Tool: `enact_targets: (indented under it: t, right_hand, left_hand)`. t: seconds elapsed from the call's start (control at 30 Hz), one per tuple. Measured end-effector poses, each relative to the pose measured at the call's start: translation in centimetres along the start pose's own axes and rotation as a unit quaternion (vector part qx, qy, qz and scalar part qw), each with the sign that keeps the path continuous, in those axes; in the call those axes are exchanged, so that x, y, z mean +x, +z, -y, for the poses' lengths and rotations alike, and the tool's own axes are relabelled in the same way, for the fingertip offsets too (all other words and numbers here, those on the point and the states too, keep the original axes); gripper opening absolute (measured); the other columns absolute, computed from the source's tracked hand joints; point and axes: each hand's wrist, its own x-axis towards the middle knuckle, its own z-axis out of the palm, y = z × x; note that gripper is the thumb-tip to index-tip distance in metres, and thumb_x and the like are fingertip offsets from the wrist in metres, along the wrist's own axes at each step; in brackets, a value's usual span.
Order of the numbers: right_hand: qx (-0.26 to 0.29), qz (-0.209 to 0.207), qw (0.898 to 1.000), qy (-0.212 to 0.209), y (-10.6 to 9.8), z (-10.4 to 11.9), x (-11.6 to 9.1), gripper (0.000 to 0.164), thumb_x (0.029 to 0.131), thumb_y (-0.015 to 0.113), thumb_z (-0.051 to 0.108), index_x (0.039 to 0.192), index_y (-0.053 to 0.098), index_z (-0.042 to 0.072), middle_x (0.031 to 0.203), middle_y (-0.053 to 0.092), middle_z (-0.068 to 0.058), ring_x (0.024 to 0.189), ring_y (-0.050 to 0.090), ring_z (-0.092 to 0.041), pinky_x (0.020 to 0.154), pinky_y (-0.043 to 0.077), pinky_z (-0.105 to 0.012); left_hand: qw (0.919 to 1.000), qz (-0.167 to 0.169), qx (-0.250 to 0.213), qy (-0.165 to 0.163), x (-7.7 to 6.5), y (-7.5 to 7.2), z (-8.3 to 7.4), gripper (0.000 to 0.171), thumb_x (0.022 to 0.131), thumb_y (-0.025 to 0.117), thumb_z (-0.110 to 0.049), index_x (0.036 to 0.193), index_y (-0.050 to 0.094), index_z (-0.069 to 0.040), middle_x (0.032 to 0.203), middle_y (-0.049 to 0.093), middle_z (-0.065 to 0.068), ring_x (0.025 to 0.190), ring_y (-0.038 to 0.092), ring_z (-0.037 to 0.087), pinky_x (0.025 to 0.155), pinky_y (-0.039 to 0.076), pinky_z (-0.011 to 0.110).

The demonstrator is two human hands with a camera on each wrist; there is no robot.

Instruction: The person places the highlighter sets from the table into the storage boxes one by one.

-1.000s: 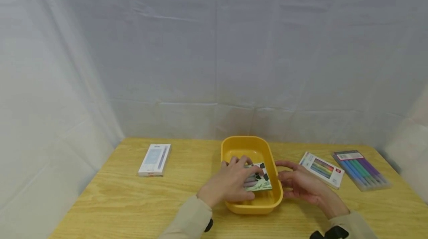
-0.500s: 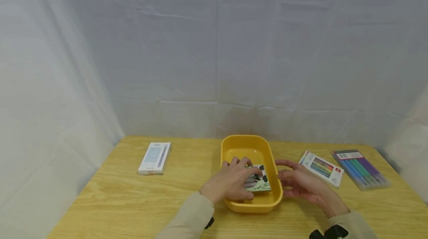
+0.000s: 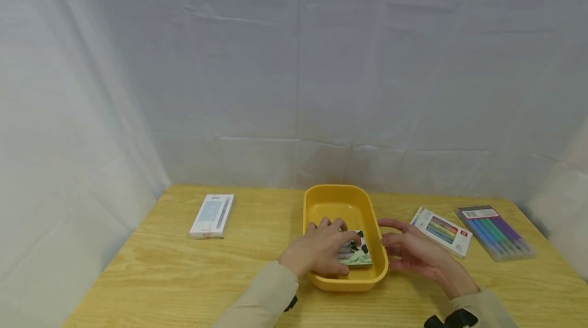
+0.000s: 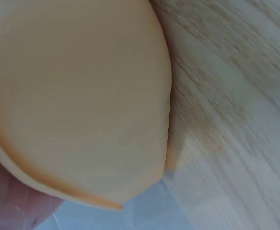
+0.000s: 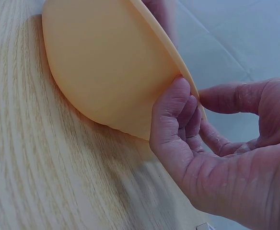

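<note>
A yellow plastic tub (image 3: 337, 193) stands lengthwise on the wooden table in the head view. Inside its near half, my left hand (image 3: 323, 249) spans a panda-print box (image 3: 360, 254), gripping it from above with fingers spread and bent. The hand covers the box's left part, and greyish pen-like shapes show on its face. At the tub's right side, my right hand (image 3: 415, 254) holds the rim. In the right wrist view, its bent fingers (image 5: 171, 112) meet the tub's outer wall (image 5: 101, 57) and rim. The left wrist view shows mostly the tub's outside (image 4: 82, 96).
A white box (image 3: 213, 217) lies at the table's left. To the right of my right hand are a white box of coloured pens (image 3: 442, 232) and a clear pack of blue, green and purple pens (image 3: 496, 233). A pale curtain (image 3: 294, 88) hangs behind the table.
The panda-print box and my left hand have shifted slightly lower and nearer within the tub. My right hand has stayed at the rim.
</note>
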Motion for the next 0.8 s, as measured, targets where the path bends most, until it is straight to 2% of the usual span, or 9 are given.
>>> enact_targets:
  t: [0.3, 0.57, 0.8]
  right_hand:
    - [0.010, 0.005, 1.000, 0.005, -0.13, 0.01, 0.00, 0.074, 0.103, 0.055, 0.015, 0.160, 0.010, 0.004, 0.122, 0.067, -0.009, 0.105, 0.070, -0.020, 0.090, 0.061, -0.041]
    - [0.011, 0.007, 1.000, 0.003, -0.09, 0.02, -0.03, 0.073, 0.103, 0.055, 0.016, 0.160, 0.011, 0.004, 0.121, 0.067, -0.009, 0.105, 0.070, -0.020, 0.089, 0.061, -0.041]
    - [0.012, 0.002, 1.000, 0.007, -0.06, 0.02, -0.08, 0.072, 0.102, 0.055, 0.015, 0.159, 0.013, 0.005, 0.123, 0.067, -0.010, 0.107, 0.070, -0.021, 0.091, 0.061, -0.042]
  left_hand:
    - [0.9998, 0.019, 0.009, -0.004, 0.35, 0.12, -0.22, 0.052, 0.086, 0.078, -0.046, 0.134, 0.058, -0.043, 0.138, 0.052, -0.004, 0.117, 0.049, 0.020, 0.097, 0.044, 0.049]
    - [0.9993, 0.032, 0.019, -0.008, 0.26, 0.07, -0.37, 0.053, 0.086, 0.079, -0.046, 0.134, 0.059, -0.043, 0.137, 0.052, -0.004, 0.115, 0.049, 0.019, 0.094, 0.044, 0.046]
    - [0.9988, 0.039, 0.026, -0.012, 0.30, 0.12, -0.43, 0.053, 0.086, 0.080, -0.044, 0.134, 0.058, -0.044, 0.138, 0.053, -0.005, 0.119, 0.051, 0.020, 0.101, 0.046, 0.053]
